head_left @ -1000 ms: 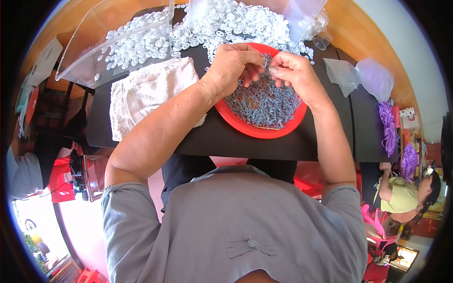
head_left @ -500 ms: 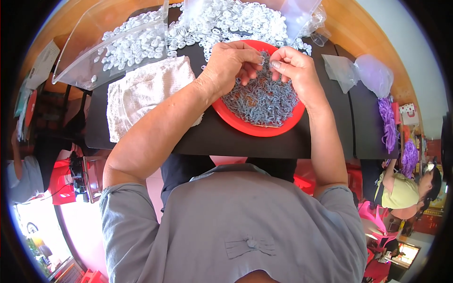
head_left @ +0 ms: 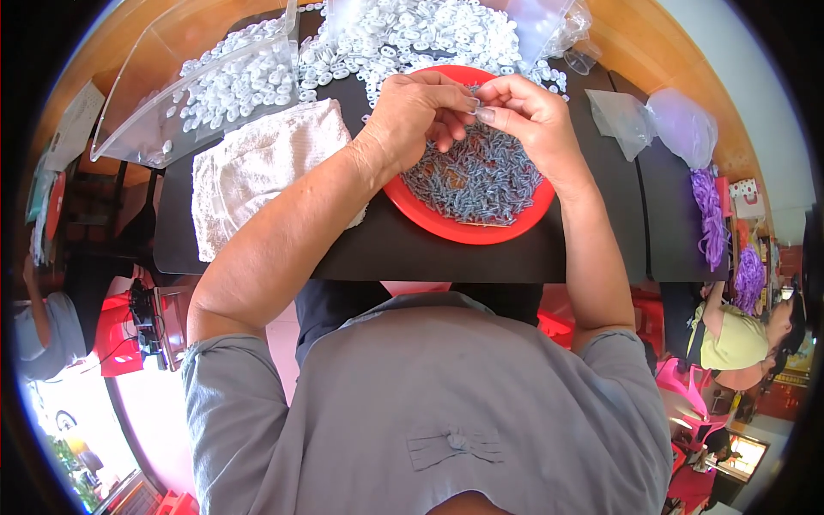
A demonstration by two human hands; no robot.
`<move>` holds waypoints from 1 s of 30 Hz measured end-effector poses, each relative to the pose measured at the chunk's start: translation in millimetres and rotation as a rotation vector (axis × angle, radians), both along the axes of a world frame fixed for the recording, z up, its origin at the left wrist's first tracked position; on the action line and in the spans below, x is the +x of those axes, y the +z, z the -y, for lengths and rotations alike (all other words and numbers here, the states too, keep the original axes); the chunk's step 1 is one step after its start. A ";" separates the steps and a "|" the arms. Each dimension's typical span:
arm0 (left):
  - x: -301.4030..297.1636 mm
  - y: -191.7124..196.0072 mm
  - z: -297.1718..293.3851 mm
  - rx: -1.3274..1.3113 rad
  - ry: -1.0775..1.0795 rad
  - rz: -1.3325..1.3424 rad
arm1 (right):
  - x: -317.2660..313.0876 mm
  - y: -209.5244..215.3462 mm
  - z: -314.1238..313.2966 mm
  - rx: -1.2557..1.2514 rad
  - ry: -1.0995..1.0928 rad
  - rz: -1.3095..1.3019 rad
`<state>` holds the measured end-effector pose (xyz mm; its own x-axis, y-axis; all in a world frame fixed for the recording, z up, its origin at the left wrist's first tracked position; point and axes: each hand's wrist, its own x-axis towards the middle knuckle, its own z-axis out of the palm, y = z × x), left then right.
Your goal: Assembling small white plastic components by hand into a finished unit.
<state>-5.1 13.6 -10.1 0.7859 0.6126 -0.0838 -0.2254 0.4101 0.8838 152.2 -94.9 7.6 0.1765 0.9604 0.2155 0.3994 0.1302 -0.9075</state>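
Observation:
Over the red basin [head_left: 468, 233] my two hands meet, fingertip to fingertip. My left hand [head_left: 421, 112] is closed, thumb and forefinger pinched around something tiny that I cannot make out. Against it, my right hand [head_left: 532, 120] also pinches with thumb and forefinger; whatever lies between those tips is hidden. Many small grey-blue pieces shaped like screws [head_left: 472, 184] fill the basin beneath both hands. Beyond it, a heap of small white oval plastic pieces with holes [head_left: 421, 34] spreads across the dark table [head_left: 386, 257].
A clear plastic bin [head_left: 129, 142] tilts at the far left, holding more white pieces. Beside my left forearm lies a folded pale towel [head_left: 266, 163]. Clear plastic bags [head_left: 682, 129] and purple string bundles [head_left: 708, 219] sit at the right. A person in yellow [head_left: 734, 335] is farther right.
My right hand has moved left, so its fingertips now touch those of my left hand. Half a second ago a gap lay between them. My left hand has barely moved.

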 end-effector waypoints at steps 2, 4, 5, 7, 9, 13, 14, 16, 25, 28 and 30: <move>-0.4 2.4 1.0 -0.029 -0.013 0.007 | -0.9 -4.5 -0.7 0.075 0.001 0.054; -0.8 3.8 1.4 -0.058 -0.026 0.013 | -1.4 -4.5 -0.3 0.090 -0.024 0.086; -0.9 4.1 1.5 -0.034 -0.034 -0.002 | -1.7 -4.3 -0.3 0.105 -0.048 0.120; -0.4 4.5 2.1 -0.011 -0.046 -0.018 | -2.2 -5.0 -1.0 0.127 -0.055 0.109; 0.5 5.3 3.2 0.123 -0.031 -0.089 | -2.0 -4.8 -0.6 0.147 -0.064 0.098; -1.6 12.8 4.8 0.267 -0.043 -0.168 | -2.0 0.1 1.8 0.162 -0.055 0.154; -1.9 13.4 4.8 0.292 -0.043 -0.176 | -2.1 1.0 2.1 0.168 -0.041 0.175; -2.1 12.8 4.5 0.316 -0.044 -0.186 | -2.6 3.1 3.6 0.193 -0.037 0.255; -1.0 6.3 -0.2 0.265 0.020 -0.199 | 1.2 8.9 14.9 -0.032 -0.008 0.752; -0.4 4.9 0.0 0.268 0.023 -0.203 | -0.9 2.3 11.8 -0.020 -0.025 0.883; 0.0 2.9 -0.6 0.264 0.018 -0.204 | -0.1 -4.0 10.3 -0.017 -0.030 0.941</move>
<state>-5.1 14.2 -7.3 0.7583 0.6476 -0.0743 -0.0384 0.1583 0.9866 152.1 -105.2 3.6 -0.0382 0.9626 0.2684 0.9725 0.0975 -0.2114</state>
